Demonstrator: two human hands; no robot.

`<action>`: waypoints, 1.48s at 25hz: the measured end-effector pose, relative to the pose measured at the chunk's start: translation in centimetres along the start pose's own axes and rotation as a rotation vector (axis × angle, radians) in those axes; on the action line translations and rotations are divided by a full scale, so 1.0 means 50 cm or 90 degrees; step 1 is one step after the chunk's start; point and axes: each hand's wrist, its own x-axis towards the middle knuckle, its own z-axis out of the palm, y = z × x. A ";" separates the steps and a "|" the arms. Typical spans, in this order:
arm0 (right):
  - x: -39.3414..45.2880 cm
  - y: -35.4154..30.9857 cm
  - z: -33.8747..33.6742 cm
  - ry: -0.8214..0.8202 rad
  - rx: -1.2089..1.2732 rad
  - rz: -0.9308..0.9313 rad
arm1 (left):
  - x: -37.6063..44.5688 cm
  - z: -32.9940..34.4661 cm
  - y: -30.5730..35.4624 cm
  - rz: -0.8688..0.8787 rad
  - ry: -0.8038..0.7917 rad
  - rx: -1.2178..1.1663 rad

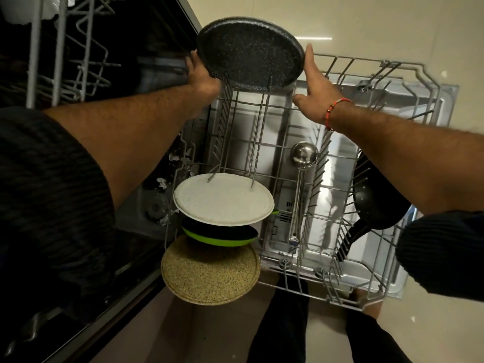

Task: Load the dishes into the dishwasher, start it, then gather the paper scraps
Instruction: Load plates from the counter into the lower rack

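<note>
A black speckled plate (248, 52) stands on edge between the tines at the far end of the lower rack (377, 74). My left hand (203, 74) grips its left rim. My right hand (313, 82) touches the right rim with straight fingers. Nearer to me in the same row stand a white plate (222, 203), a green-rimmed black dish (217, 238) and a tan speckled plate (209, 271). A steel ladle (301, 179) lies in the rack's middle. A black pan (372, 203) leans at the right side, partly under my right forearm.
The lower rack rests pulled out over the open steel door (442, 106). The upper rack (65, 48) juts out at the upper left. A few small white bits (162, 182) lie by the door hinge. My legs (277, 331) stand at the rack's near edge on a beige floor.
</note>
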 end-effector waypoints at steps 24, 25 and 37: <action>-0.965 -0.596 -0.198 -0.211 0.146 -0.211 | -1.300 -0.282 -0.008 0.075 0.350 -0.104; -0.990 -0.627 -0.178 -0.231 0.136 -0.242 | -1.337 -0.297 -0.040 0.054 0.383 -0.123; -1.351 -1.005 0.324 -0.440 0.090 -0.396 | -1.750 -0.470 -0.620 -0.219 0.638 -0.350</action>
